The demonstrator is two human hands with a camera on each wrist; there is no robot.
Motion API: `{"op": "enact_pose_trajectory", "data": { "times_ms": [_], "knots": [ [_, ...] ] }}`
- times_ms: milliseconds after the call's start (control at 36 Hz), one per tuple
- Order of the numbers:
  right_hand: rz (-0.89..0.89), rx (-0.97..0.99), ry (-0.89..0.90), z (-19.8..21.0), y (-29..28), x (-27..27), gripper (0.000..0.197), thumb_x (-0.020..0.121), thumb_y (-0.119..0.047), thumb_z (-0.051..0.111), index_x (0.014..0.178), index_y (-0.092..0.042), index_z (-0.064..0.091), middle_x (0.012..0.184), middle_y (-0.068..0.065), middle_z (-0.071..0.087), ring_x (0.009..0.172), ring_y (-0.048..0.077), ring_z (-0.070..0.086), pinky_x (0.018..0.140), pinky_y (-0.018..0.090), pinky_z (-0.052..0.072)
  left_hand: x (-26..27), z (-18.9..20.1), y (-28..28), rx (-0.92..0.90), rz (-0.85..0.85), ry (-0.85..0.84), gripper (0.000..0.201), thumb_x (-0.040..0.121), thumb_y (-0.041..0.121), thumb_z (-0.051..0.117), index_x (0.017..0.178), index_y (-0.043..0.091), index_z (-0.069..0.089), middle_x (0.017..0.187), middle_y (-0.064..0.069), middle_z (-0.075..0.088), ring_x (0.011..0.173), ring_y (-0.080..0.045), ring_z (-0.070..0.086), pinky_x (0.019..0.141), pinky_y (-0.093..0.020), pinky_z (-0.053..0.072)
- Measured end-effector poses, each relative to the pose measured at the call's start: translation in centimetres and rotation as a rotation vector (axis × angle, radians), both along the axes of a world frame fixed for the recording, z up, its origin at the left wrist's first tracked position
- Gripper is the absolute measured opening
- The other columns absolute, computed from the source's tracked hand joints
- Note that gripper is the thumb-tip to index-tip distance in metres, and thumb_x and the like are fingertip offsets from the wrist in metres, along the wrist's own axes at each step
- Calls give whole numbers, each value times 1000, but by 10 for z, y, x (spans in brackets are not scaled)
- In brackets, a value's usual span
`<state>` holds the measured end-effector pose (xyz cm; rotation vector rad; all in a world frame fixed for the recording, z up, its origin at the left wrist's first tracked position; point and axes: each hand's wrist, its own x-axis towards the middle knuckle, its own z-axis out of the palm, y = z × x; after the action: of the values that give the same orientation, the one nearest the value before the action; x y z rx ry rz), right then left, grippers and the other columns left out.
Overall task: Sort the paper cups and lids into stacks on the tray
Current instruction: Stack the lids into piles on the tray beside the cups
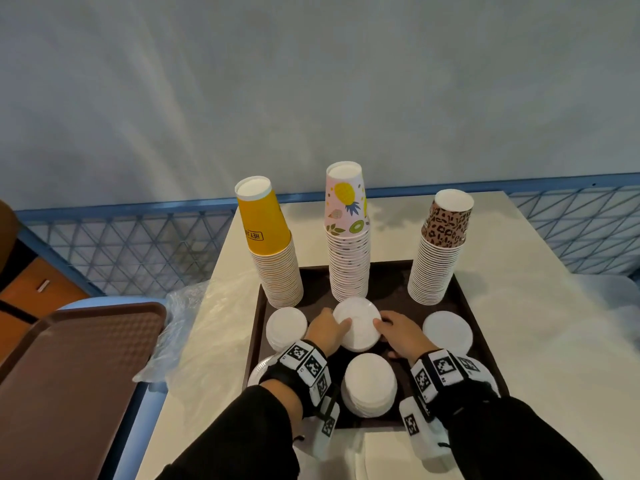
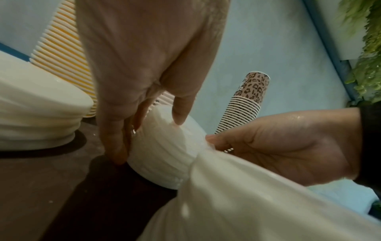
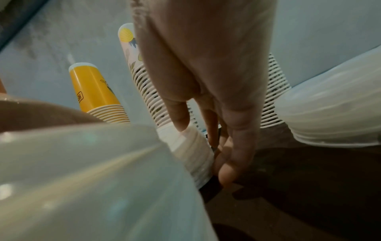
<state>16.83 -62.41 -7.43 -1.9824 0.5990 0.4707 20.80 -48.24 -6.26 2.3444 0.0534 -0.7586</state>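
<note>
On the dark brown tray (image 1: 474,327), both my hands hold the middle stack of white lids (image 1: 358,332) (image 2: 164,151) (image 3: 191,146). My left hand (image 1: 341,323) (image 2: 148,138) grips its left side, thumb on top and fingers down the wall. My right hand (image 1: 379,323) (image 3: 204,151) grips the right side the same way. More white lid stacks stand to the left (image 1: 286,327), to the right (image 1: 447,330) and in front (image 1: 369,384). Behind stand upside-down stacks of yellow cups (image 1: 273,244), pineapple-print cups (image 1: 347,237) and leopard-print cups (image 1: 438,251).
The tray lies on a cream table (image 1: 540,306). Clear plastic wrap (image 1: 187,313) hangs at the table's left edge. A second brown tray (image 1: 76,375) sits off to the left, lower down. Clear lids (image 1: 259,372) show at the tray's front left corner. A blue mesh fence (image 1: 138,247) runs behind.
</note>
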Motion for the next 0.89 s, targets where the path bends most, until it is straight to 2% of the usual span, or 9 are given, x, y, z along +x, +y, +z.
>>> {"op": "enact_pose_trajectory", "data": {
  "times_ms": [222, 306, 361, 389, 444, 500, 556, 639, 889],
  "knots": [
    [-93, 92, -118, 20, 4, -6, 42, 99, -24, 40, 140, -17, 38, 138, 11, 46, 117, 25, 47, 83, 34, 47, 0, -1, 4, -252, 139, 31, 72, 75, 52, 65, 128, 7, 44, 127, -7, 55, 118, -25, 51, 103, -44, 44],
    [-133, 122, -190, 32, 8, -8, 41, 99, -25, 40, 139, -16, 40, 137, 11, 48, 111, 22, 47, 86, 36, 47, -3, 9, 6, -371, 261, -41, 59, 78, 41, 70, 117, 5, 43, 109, -5, 54, 102, -20, 56, 85, -35, 52],
    [-169, 166, -225, 41, 12, -9, 42, 99, -26, 40, 139, -16, 40, 137, 10, 47, 118, 25, 48, 92, 38, 47, -6, 17, 8, -469, 312, -65, 58, 77, 40, 72, 113, 3, 45, 105, -5, 56, 91, -16, 58, 69, -27, 51],
    [-179, 182, -244, 46, 16, -9, 42, 98, -27, 40, 139, -17, 39, 137, 10, 47, 122, 26, 47, 94, 40, 47, -7, 21, 10, -510, 338, -83, 57, 76, 39, 73, 111, 3, 46, 107, -7, 57, 92, -17, 58, 69, -28, 52],
    [-177, 198, -280, 54, 23, -10, 42, 98, -28, 41, 139, -18, 39, 137, 9, 47, 123, 28, 48, 95, 40, 48, -9, 30, 14, -590, 400, -108, 50, 77, 34, 73, 109, 10, 43, 111, -8, 53, 103, -23, 57, 85, -40, 54],
    [-165, 215, -312, 63, 33, -11, 42, 98, -30, 41, 138, -19, 40, 134, 9, 50, 121, 27, 50, 91, 38, 49, -11, 42, 20, -673, 448, -125, 57, 78, 31, 72, 118, 15, 36, 117, -8, 48, 112, -28, 54, 96, -49, 50],
    [-149, 233, -338, 68, 45, -11, 41, 97, -32, 41, 136, -19, 42, 131, 10, 52, 117, 28, 53, 83, 34, 50, -12, 50, 28, -716, 454, -139, 68, 79, 31, 71, 131, 18, 28, 125, -9, 47, 116, -32, 53, 95, -53, 50],
    [-117, 233, -359, 77, 64, -9, 39, 97, -33, 43, 134, -20, 43, 128, 10, 54, 114, 28, 55, 74, 28, 49, -13, 58, 46, -736, 480, -198, 56, 83, 29, 66, 129, 15, 39, 128, -10, 52, 115, -30, 55, 95, -51, 50],
    [76, 47, -384, 77, 124, 9, 34, 99, -27, 34, 126, -15, 53, 124, 6, 57, 114, 22, 52, 94, 33, 41, -5, 57, 115, -687, 625, -272, 50, 85, 27, 63, 127, 7, 42, 123, -14, 54, 113, -31, 54, 99, -48, 47]
  ]
}}
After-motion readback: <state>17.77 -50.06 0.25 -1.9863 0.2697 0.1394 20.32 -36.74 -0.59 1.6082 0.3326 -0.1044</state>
